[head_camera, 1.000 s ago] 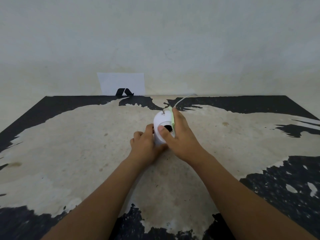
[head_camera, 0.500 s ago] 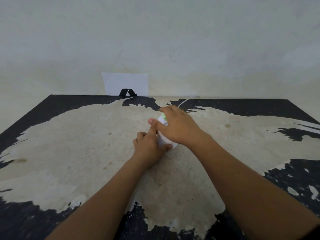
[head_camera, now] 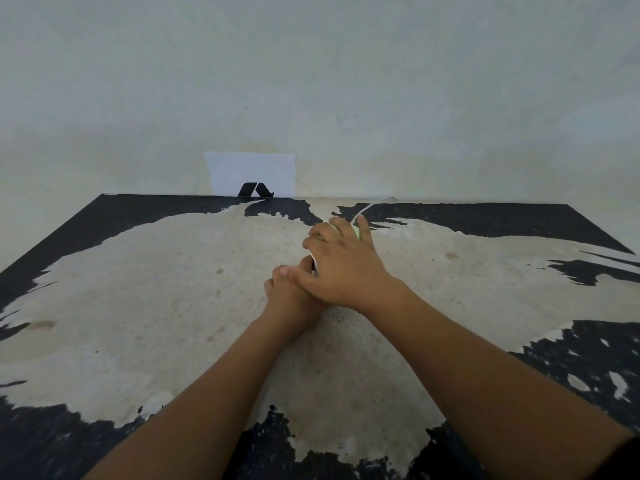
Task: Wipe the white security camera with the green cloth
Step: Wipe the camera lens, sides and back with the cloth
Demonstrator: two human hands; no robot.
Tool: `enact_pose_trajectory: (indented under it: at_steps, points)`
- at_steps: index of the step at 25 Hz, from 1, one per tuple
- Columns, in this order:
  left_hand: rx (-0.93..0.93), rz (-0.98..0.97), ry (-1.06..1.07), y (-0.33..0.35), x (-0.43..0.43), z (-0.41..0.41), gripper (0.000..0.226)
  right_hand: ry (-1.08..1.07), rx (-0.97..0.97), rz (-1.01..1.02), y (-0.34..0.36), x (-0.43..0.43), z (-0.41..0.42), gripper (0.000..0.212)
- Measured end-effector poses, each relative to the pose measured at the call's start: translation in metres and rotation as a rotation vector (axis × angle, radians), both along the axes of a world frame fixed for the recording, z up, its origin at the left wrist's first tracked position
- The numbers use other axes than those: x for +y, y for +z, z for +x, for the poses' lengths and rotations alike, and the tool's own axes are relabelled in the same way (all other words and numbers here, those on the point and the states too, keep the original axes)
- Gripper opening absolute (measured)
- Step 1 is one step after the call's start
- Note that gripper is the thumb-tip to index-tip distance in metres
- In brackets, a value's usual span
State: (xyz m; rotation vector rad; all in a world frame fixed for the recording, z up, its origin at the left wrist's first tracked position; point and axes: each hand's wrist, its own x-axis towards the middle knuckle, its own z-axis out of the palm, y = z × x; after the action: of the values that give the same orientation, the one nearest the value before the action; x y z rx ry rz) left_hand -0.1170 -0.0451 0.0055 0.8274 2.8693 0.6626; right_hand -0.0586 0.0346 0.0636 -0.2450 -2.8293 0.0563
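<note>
1. The table (head_camera: 156,306), black with its top layer worn pale, stands against a wall (head_camera: 311,81).
2. A white sheet (head_camera: 249,169) with a black mark leans on the wall at the far edge.
3. The right hand (head_camera: 343,268) lies spread over the camera, fingers curled down, pressing the cloth (head_camera: 355,231) on it.
4. The left hand (head_camera: 291,296) grips the camera low down, under the right.
5. The camera (head_camera: 312,263), mid-table, is almost hidden.
6. Its cable (head_camera: 367,207) runs to the wall.

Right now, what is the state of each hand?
Left hand: closed, apparently steadying the camera, mostly hidden.
Right hand: closed over the green cloth.
</note>
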Motion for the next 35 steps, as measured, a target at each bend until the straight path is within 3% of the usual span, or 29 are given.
enact_pose_trajectory:
  at_steps: [2, 3, 6, 7, 10, 12, 14, 17, 23, 26, 31, 35]
  points:
    - [-0.044, 0.033, 0.025, 0.008, -0.009, 0.000, 0.051, 0.012, 0.006, -0.074, 0.000, 0.000, -0.001, 0.068]
    - [-0.060, 0.142, 0.046, 0.014, -0.015, -0.002, 0.051, 0.028, 0.020, -0.156, 0.001, 0.001, -0.001, 0.064]
    - [-0.160, 0.773, 0.015, 0.038, -0.025, -0.008, 0.046, 0.089, 0.142, -0.449, 0.003, 0.005, 0.000, 0.062]
    - [-0.215, 0.874, -0.039, 0.047, -0.022, -0.008, 0.043, 0.108, 0.196, -0.575, 0.004, 0.005, 0.001, 0.064]
    - [-0.267, 0.866, -0.178, 0.060, -0.009, -0.001, 0.042, 0.146, 0.384, -1.046, 0.008, 0.006, 0.007, 0.060]
    - [-0.179, 0.768, -0.238, 0.056, -0.005, 0.003, 0.040, 0.111, 0.503, -1.194, 0.009, 0.013, 0.014, 0.050]
    - [-0.060, 0.642, -0.258, 0.054, -0.004, -0.001, 0.037, 0.041, 0.570, -1.239, 0.003, 0.023, 0.022, 0.045]
    - [-0.011, 0.514, -0.276, 0.053, 0.001, -0.006, 0.039, -0.026, 0.500, -1.255, -0.018, 0.032, 0.031, 0.045]
    - [-0.289, 0.806, -0.150, 0.033, -0.003, 0.012, 0.046, -0.028, 0.391, -1.237, -0.029, 0.021, 0.034, 0.046]
    - [-0.416, 0.791, -0.072, 0.020, -0.008, 0.015, 0.052, -0.031, 0.386, -1.233, -0.027, 0.020, 0.037, 0.048]
    - [-0.440, 0.850, -0.097, 0.022, -0.013, 0.042, 0.055, -0.031, 0.361, -1.250, -0.029, 0.020, 0.036, 0.071]
    - [-0.390, 0.879, -0.098, 0.048, -0.003, 0.029, 0.056, -0.023, 0.370, -1.312, -0.031, 0.023, 0.035, 0.054]
